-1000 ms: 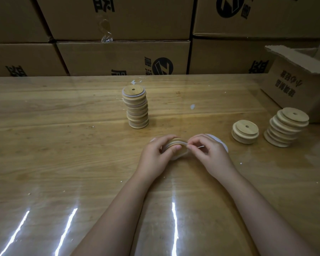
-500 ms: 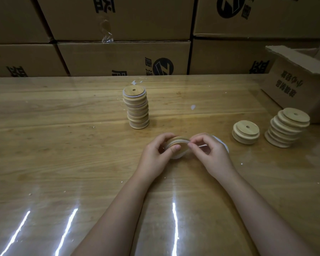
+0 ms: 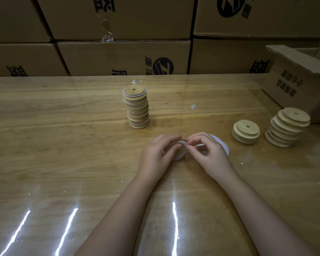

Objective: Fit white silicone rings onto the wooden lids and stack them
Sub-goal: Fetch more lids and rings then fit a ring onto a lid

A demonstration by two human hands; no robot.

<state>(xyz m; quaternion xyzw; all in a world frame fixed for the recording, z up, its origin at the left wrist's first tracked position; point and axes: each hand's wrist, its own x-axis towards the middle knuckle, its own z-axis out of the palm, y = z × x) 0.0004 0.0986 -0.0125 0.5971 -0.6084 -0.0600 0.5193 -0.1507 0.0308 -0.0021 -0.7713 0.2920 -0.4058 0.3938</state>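
Mid-desk (image 3: 63, 145): my left hand (image 3: 158, 152) grips a wooden lid (image 3: 174, 145), my right hand (image 3: 209, 152) pinches the white silicone ring (image 3: 182, 144) at its rim; carton (image 3: 100, 60) print: black round logo, upside-down characters, unreadable.

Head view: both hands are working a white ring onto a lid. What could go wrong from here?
1. The white ring is only pinched between the left hand and the right hand; it might slip free or seat twisted.
2. The finished stack is tall and unevenly aligned; adding another piece could topple it.
3. The stepped stack on the right leans and may slide if bumped.
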